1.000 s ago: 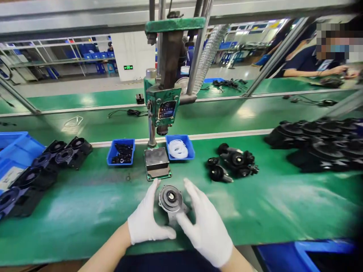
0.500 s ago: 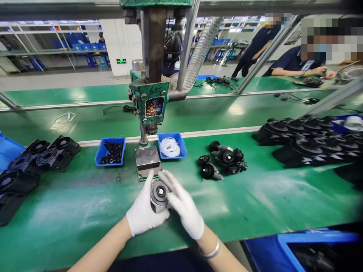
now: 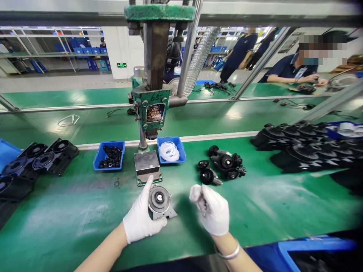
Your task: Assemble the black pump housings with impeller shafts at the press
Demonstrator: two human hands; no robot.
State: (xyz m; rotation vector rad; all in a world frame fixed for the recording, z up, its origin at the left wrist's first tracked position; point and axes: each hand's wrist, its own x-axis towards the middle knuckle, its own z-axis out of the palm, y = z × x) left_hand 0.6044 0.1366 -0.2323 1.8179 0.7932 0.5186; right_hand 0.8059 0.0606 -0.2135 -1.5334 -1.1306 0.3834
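My left hand (image 3: 143,215), in a white glove, grips a round grey and black motor housing (image 3: 160,202) with a light shaft end at its centre. The thumb and fingers reach round its left and lower sides. Just behind it stands a green bench press (image 3: 153,109) with a bare metal block (image 3: 146,161) at its base. To the right, apart from the housing, my gloved right hand (image 3: 211,209) is raised over the bench. Its fingers are curled together; whether something small is in them is hidden.
Flanking the press are a blue bin of small black parts (image 3: 94,166) and a blue bin of white rings (image 3: 183,155). Black rotor-like parts (image 3: 224,162) lie to the right. Black housings (image 3: 42,158) stand left, more black parts (image 3: 300,147) right. A co-worker (image 3: 295,70) sits beyond.
My right hand has come off the motor housing, moved right and curled its fingers. My left hand keeps its hold on the housing. The camera view has shifted slightly.
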